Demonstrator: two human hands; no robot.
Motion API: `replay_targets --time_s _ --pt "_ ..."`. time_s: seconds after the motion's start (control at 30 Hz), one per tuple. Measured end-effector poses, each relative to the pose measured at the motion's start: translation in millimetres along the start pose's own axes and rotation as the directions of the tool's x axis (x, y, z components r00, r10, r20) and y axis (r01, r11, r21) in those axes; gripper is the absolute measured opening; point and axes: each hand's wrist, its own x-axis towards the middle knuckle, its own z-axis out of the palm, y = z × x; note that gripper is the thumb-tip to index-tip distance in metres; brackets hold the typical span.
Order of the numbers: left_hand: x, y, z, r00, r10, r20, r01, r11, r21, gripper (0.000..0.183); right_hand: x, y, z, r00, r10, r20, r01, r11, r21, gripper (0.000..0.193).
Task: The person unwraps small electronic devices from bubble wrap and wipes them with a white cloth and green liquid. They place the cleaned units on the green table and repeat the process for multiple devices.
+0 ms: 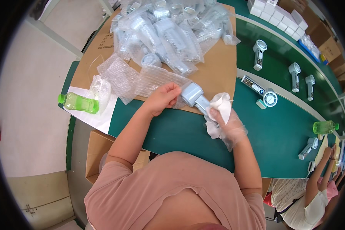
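A light blue handheld fan (193,94) is held over the front edge of a cardboard sheet, its round head tilted up to the left. My right hand (230,128), in a clear plastic glove, is closed round the fan's handle together with a white cloth (221,104). Close by the fan head, my bare left hand (165,99) has its fingers pinched on the edge of a bubble wrap bag (154,79). Another flat bubble wrap bag (119,76) lies to the left. What the left fingertips grip is partly hidden.
Many bagged fans (165,34) are heaped on the cardboard (222,61). A green bottle (79,103) lies at the left. Unwrapped fans (259,55) lie on green belts at the right, one fan (270,97) near me. White boxes (276,15) stand behind; co-workers (306,199) sit right.
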Motion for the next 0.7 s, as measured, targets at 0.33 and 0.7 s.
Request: replay_targets --time_s 0.33,0.7 --pt "-11.5 11.4 29.8 0.906 0.424 -0.014 -0.258 0.578 0.774 0.011 -14.5 -4.4 -39.9 0.996 0.065 -0.058 -0.036 0.916 0.400 0.052" --pt "5.1 1.0 2.8 0.998 -0.031 -0.057 0.034 0.998 0.050 0.009 -1.3 -8.7 -14.3 0.994 -0.082 0.077 0.096 0.976 -0.197 0.053"
